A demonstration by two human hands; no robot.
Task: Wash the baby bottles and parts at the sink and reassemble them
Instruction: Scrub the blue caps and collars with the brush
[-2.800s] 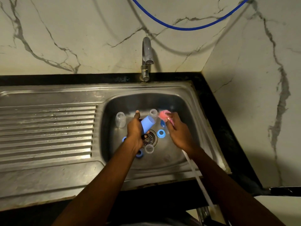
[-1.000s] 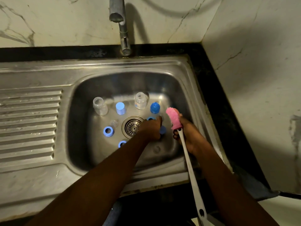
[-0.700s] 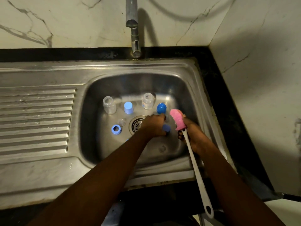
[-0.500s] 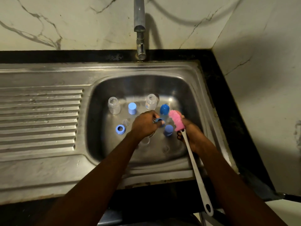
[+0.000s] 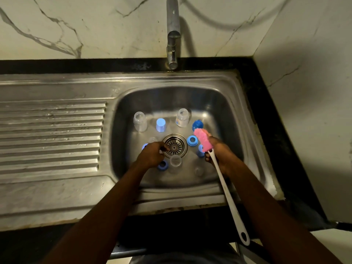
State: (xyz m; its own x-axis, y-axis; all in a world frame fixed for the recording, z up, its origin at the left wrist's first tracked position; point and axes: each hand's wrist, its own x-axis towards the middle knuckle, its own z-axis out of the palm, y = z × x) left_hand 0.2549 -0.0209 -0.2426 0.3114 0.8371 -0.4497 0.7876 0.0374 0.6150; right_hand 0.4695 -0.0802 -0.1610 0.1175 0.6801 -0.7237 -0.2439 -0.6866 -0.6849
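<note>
Baby bottles [image 5: 140, 121] [image 5: 182, 117], 2 clear ones, stand upright with open mouths in the upper part of the sink basin [image 5: 226, 115], at the middle of the frame; whether they hold any water I cannot tell. Between them stands a light blue cap [image 5: 161, 125], and right of the right-hand bottle sits a dark blue domed cap [image 5: 197, 124]. Loose parts lie around the drain [image 5: 175, 146]: a blue ring [image 5: 191, 140] just to its right, a lower blue ring [image 5: 162, 165] and a clear cup [image 5: 175, 161] side by side below it, and a half-hidden blue ring [image 5: 144, 146] behind the left hand [image 5: 152, 155]. That hand's fingers are curled at the drain's left edge; whether they pinch anything I cannot tell. The right hand [image 5: 219, 155] grips the white handle of a brush [image 5: 202, 141] just below its pink sponge head, which partly covers a small blue part [image 5: 200, 151].
</note>
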